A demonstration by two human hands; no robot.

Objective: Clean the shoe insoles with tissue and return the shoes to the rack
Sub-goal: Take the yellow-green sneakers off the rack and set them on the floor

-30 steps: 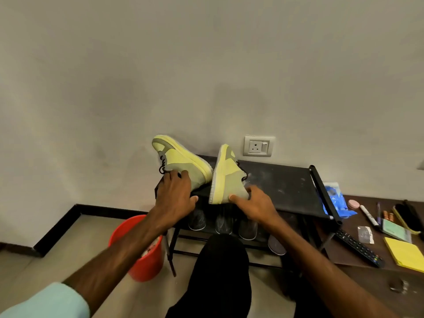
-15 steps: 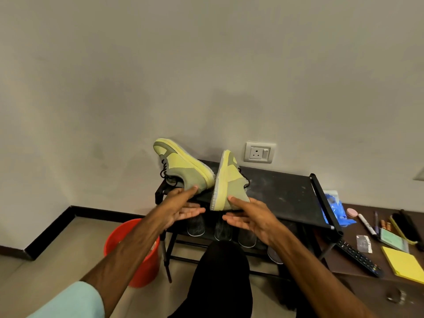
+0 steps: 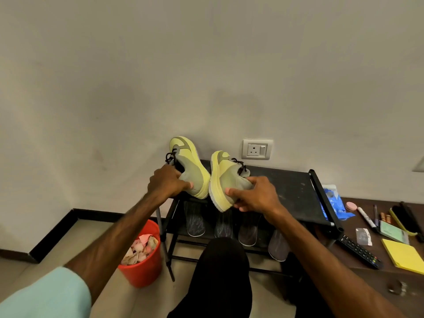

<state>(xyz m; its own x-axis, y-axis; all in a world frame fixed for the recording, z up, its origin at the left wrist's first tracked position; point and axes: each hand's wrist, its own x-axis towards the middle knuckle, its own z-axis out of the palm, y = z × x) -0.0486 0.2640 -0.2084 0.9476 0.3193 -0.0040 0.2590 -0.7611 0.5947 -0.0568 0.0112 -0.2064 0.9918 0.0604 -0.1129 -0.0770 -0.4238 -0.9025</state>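
Two yellow-green sneakers with black laces are at the left end of the black shoe rack's top shelf (image 3: 286, 187), toes pointing up toward the wall. My left hand (image 3: 168, 182) grips the heel and collar of the left sneaker (image 3: 191, 166). My right hand (image 3: 254, 195) grips the heel of the right sneaker (image 3: 223, 177), thumb on its yellow sole. The two soles face each other with a narrow gap between them. The insoles cannot be seen.
A red bin (image 3: 143, 255) with crumpled tissue stands on the floor left of the rack. Several grey shoe soles (image 3: 195, 222) line the lower shelf. A brown table at right holds a remote (image 3: 359, 251), yellow notepad (image 3: 403, 254), pens and a blue packet (image 3: 333, 203). A wall socket (image 3: 257, 149) is behind.
Half a second ago both hands were open, just off the shoes. Now each hand grips a sneaker's heel, and the shoes stand more upright and closer together.
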